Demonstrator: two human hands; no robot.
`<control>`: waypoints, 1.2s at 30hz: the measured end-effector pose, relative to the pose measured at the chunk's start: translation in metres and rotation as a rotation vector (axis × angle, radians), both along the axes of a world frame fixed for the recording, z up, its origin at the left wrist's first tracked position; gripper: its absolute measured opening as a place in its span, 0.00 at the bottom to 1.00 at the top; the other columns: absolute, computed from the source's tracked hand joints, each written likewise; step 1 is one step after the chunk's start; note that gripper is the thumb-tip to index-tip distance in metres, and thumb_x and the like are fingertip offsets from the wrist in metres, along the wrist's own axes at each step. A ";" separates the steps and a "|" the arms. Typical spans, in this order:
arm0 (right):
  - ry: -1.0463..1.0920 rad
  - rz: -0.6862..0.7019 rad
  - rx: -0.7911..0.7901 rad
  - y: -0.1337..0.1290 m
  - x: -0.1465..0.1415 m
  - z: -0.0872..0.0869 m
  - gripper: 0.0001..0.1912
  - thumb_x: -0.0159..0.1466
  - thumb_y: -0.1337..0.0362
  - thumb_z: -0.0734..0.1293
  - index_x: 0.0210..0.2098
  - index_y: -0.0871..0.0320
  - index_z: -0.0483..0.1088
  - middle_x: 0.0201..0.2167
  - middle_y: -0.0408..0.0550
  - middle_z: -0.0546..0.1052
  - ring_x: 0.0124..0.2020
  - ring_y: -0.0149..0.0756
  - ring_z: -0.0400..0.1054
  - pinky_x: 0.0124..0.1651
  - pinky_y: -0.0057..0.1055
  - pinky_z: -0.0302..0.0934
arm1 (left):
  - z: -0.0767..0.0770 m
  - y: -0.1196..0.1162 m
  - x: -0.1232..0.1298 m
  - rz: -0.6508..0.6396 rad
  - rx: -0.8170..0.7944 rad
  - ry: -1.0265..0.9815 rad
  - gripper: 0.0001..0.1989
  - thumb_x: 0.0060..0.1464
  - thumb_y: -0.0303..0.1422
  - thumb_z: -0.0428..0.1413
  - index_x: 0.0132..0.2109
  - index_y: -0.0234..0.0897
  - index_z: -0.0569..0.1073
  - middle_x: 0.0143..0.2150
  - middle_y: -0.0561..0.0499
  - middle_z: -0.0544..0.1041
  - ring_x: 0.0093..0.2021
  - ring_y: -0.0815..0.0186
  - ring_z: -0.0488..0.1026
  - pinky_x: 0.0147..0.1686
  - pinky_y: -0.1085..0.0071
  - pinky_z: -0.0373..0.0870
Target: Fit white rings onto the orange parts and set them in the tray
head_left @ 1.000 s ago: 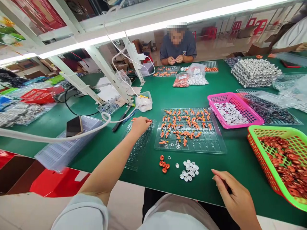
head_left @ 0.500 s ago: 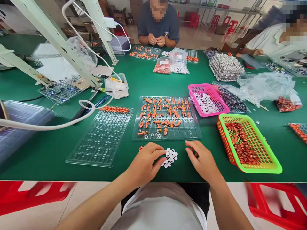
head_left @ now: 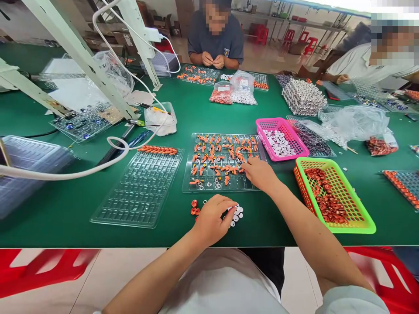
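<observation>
My left hand (head_left: 213, 221) is over a small pile of round white discs (head_left: 239, 214) near the table's front. Its thumb and index finger come together at the pile, and whatever lies between them is too small to make out. My right hand (head_left: 262, 175) reaches over the clear compartment tray (head_left: 255, 185), its fingertips pinched on a small orange curved part at the right side. Several such orange parts (head_left: 214, 157), some with yellowish ends, fill the tray, and thin rings (head_left: 217, 186) lie in its front row. Beside my left hand sit several red-orange round caps (head_left: 194, 211).
A green basket (head_left: 368, 224) of red-brown caps and a pink basket (head_left: 303, 152) of white pieces stand at right. Another clear tray (head_left: 131, 196) lies left, with a white cable (head_left: 65, 175) nearby. Across the table a person (head_left: 214, 43) works; another person (head_left: 356, 61) sits far right.
My right hand has moved forward from beside the white discs to the orange parts in the tray. My left hand has shifted slightly right, uncovering more red-orange caps.
</observation>
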State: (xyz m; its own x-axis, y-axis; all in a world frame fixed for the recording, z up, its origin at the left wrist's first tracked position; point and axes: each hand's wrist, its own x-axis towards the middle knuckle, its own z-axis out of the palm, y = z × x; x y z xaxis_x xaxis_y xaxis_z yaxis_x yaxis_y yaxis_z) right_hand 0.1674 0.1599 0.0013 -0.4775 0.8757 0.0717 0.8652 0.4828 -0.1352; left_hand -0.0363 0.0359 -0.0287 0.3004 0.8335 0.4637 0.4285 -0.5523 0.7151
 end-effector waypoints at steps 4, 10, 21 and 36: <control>0.132 -0.024 0.014 -0.024 -0.001 0.012 0.08 0.69 0.69 0.62 0.41 0.61 0.73 0.37 0.53 0.77 0.39 0.40 0.71 0.42 0.33 0.62 | 0.002 -0.001 -0.002 0.009 -0.040 -0.037 0.10 0.61 0.25 0.55 0.48 0.36 0.76 0.41 0.45 0.80 0.42 0.60 0.76 0.41 0.63 0.74; 0.969 -0.203 -0.327 -0.120 -0.007 0.024 0.08 0.67 0.62 0.67 0.45 0.53 0.74 0.34 0.45 0.79 0.32 0.35 0.74 0.36 0.30 0.70 | 0.020 -0.015 -0.005 -0.092 -0.326 -0.268 0.15 0.63 0.28 0.56 0.56 0.38 0.73 0.44 0.46 0.79 0.42 0.64 0.77 0.44 0.67 0.76; 1.455 -0.473 -0.478 -0.201 -0.018 -0.014 0.09 0.64 0.64 0.71 0.45 0.50 0.78 0.37 0.44 0.81 0.34 0.31 0.75 0.36 0.26 0.74 | 0.020 -0.032 0.003 -0.233 -0.185 -0.301 0.13 0.59 0.25 0.60 0.51 0.40 0.76 0.41 0.48 0.80 0.41 0.66 0.77 0.42 0.70 0.75; 1.270 -0.175 -0.411 -0.197 -0.007 -0.006 0.18 0.67 0.67 0.63 0.56 0.49 0.68 0.56 0.53 0.72 0.55 0.45 0.68 0.53 0.43 0.68 | 0.037 -0.031 0.003 -0.184 -0.776 -0.327 0.07 0.60 0.32 0.58 0.39 0.38 0.82 0.35 0.48 0.81 0.37 0.63 0.76 0.39 0.68 0.72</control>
State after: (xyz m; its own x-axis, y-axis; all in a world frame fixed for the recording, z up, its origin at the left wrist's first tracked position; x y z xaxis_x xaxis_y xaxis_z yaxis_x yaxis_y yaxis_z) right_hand 0.1606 -0.0371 -0.0046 -0.1575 0.9827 0.0971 0.0804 0.1108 -0.9906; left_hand -0.0335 0.0045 0.0082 0.4124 0.9016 -0.1303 0.0868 0.1035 0.9908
